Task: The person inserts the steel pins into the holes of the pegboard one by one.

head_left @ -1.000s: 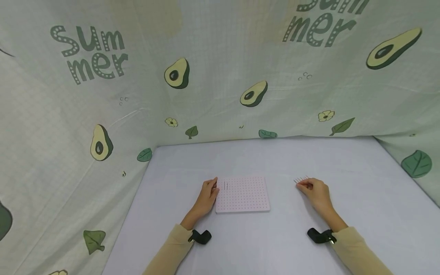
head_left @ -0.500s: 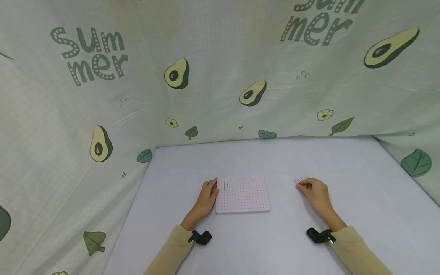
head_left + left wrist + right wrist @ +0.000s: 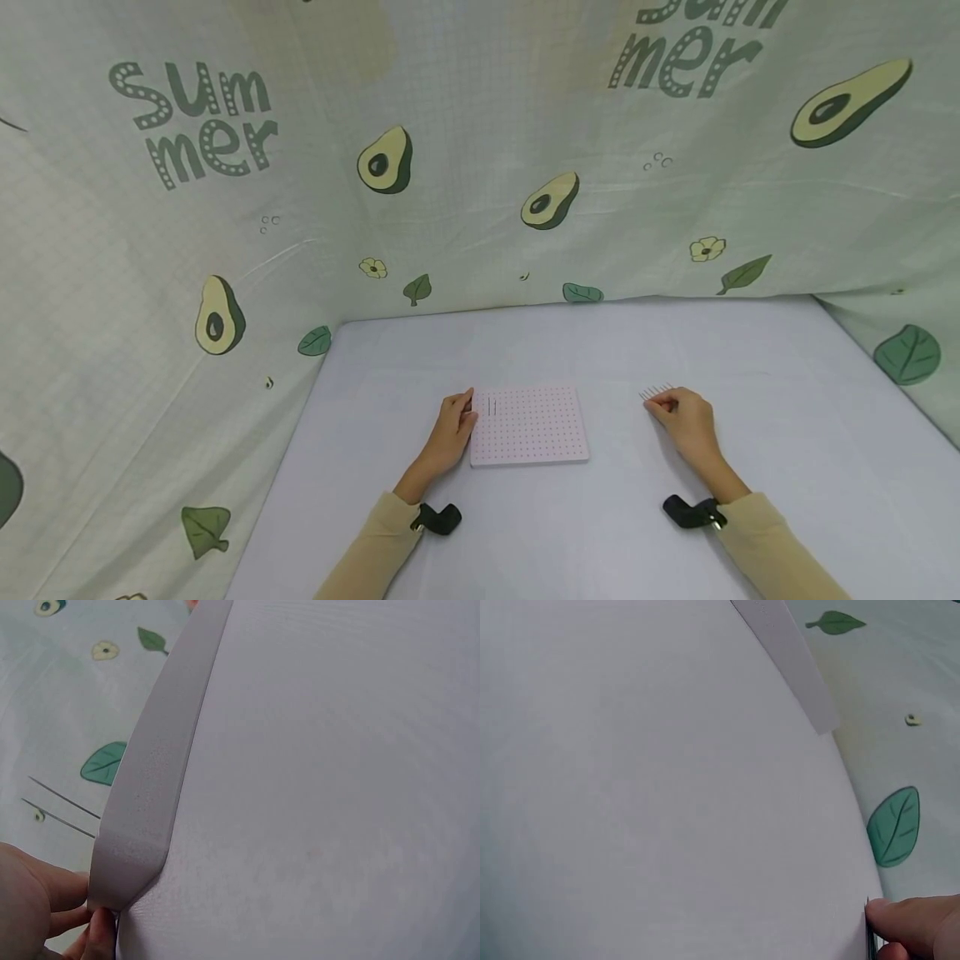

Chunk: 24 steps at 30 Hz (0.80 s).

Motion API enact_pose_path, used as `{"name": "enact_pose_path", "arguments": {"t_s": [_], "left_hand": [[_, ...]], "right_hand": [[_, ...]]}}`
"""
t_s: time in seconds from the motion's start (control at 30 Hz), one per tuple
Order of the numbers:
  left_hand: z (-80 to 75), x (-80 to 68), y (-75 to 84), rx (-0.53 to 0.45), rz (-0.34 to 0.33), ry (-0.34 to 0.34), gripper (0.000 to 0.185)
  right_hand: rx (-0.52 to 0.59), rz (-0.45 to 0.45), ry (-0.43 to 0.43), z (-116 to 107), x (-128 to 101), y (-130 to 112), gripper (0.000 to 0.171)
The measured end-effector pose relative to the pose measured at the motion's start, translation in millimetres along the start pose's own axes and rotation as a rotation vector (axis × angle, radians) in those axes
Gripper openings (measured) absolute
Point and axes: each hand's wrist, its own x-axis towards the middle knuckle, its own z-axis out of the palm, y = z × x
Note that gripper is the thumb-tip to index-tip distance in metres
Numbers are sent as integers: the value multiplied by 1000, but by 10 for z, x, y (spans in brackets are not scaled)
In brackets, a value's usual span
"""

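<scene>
A pale pink pegboard [image 3: 531, 429] with a grid of holes lies mid-table. Two thin metal pins [image 3: 491, 407] stand upright near its far left corner; in the left wrist view the pins [image 3: 64, 806] rise above the board's side [image 3: 154, 780]. My left hand [image 3: 453, 427] holds the board's left edge, thumb on the rim. Off to the board's right, my right hand [image 3: 684, 417] has thumb and forefinger together at a row of several loose thin pins [image 3: 654, 391]. In the right wrist view, dark pins [image 3: 871, 934] show at these fingertips, partly hidden by the hand.
A white-covered table [image 3: 540, 525] carries everything. A pale curtain [image 3: 465, 225] printed with avocados and leaves hangs behind and along both sides. Each wrist wears a black camera mount, the left mount [image 3: 441, 519] near the board's front left and the right mount [image 3: 688, 511] farther right.
My right forearm and hand have shifted very slightly left, fingers still at the row of pins. The left hand and the pegboard stay put; the head view drifts slightly.
</scene>
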Motion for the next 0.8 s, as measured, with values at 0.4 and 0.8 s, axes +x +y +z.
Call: {"name": "enact_pose_path", "arguments": {"t_s": [0.4,0.8], "left_hand": [[18,4,-9,-7,-4,6,49],[37,41,-9,-18,-14,16,49]], "right_hand": [[30,19,-18,-7,-7,-49,12],[13,31,-44,2,56,-39,12]]}}
